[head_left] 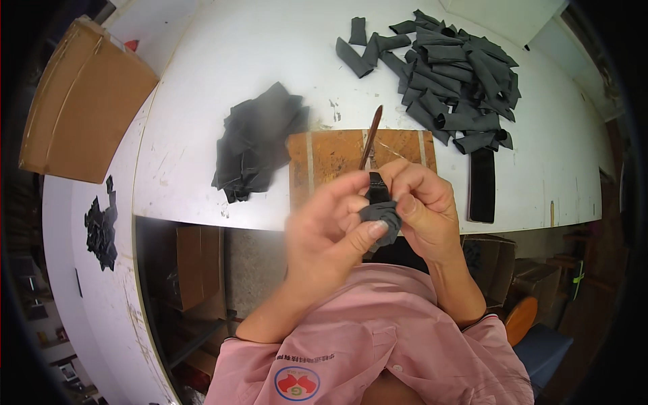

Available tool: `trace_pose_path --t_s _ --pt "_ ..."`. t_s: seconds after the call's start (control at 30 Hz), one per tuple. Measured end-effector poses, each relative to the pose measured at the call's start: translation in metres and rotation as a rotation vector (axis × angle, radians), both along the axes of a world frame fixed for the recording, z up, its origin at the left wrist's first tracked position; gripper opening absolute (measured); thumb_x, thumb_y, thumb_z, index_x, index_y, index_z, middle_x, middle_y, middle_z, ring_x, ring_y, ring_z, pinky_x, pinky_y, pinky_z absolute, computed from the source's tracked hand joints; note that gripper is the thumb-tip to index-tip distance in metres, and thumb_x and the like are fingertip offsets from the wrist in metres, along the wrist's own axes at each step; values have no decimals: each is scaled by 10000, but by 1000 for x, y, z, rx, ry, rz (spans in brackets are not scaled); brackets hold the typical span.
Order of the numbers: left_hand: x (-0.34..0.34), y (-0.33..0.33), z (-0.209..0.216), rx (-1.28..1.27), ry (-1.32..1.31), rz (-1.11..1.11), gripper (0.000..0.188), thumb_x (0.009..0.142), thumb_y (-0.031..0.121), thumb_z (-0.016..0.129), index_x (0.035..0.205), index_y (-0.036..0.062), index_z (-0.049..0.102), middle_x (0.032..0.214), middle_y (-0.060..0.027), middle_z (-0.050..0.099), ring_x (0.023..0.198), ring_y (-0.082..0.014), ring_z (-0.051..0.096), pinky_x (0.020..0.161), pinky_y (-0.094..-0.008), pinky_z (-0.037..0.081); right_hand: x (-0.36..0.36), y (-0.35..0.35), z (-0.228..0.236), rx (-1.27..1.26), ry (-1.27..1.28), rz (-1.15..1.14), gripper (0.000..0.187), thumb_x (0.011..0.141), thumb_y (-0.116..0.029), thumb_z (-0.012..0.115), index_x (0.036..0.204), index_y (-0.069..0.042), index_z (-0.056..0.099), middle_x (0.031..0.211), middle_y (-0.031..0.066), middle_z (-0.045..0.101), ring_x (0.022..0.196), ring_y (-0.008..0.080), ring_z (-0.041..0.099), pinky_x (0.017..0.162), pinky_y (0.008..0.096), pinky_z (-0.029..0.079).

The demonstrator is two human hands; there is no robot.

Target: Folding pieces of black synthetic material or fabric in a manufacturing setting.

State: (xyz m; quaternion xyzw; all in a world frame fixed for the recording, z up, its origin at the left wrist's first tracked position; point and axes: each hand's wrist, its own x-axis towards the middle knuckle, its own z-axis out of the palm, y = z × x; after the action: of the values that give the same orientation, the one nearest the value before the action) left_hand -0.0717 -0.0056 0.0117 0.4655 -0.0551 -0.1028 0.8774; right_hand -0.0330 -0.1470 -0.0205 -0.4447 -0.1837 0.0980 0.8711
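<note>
In front of my chest, both hands grip one bunched dark grey fabric piece (pixel 387 226). A shiny black strip (pixel 376 187) stands up out of its top. My left hand (pixel 331 229) pinches the fabric from the left, thumb pressed on its front. My right hand (pixel 426 209) closes on it from the right, with thumb and bent fingers. Just beyond my fingers a thin brown pointed stick (pixel 372 138) rises at a slant over a worn brown board (pixel 310 158). Its lower end is hidden behind my hands, so I cannot tell what supports it.
A big heap of dark grey fabric tubes (pixel 466 74) lies far right on the white table (pixel 202 67). Flat dark pieces (pixel 256 138) are piled left of the board. A black strip (pixel 481 185) lies right; a cardboard box (pixel 88 101) stands far left, near small black scraps (pixel 101 229).
</note>
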Motion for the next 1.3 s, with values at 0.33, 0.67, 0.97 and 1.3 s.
trace_pose_path --t_s 0.33,0.67,0.97,1.3 --pt "21 -22 17 196 -174 464 107 824 47 545 873 -41 509 690 -75 554 418 -43 413 379 -160 334 18 -3 44 -408 -316 -251 121 816 -112 569 773 -13 513 794 35 524 639 37 437 555 167 362" --pt "61 6 44 -838 -121 -437 425 877 89 391 1248 -47 236 932 -249 508 302 -36 350 245 -190 227 45 0 103 -320 -38 145 244 841 -253 549 708 -58 486 643 -38 424 534 22 347 460 157 268" --pt "77 10 -39 -797 582 -186 287 904 135 327 1144 60 463 458 37 351 307 -65 258 290 -198 210 68 1 -2 -131 459 220 231 822 -250 577 708 -55 530 582 -31 430 484 39 357 421 179 285" --pt "60 -1 -23 -130 180 22 286 842 98 518 1092 3 419 735 -55 547 364 -14 307 337 -155 229 79 -2 -14 -277 299 311 281 816 -284 576 688 -38 531 591 -5 498 488 53 410 458 170 331"
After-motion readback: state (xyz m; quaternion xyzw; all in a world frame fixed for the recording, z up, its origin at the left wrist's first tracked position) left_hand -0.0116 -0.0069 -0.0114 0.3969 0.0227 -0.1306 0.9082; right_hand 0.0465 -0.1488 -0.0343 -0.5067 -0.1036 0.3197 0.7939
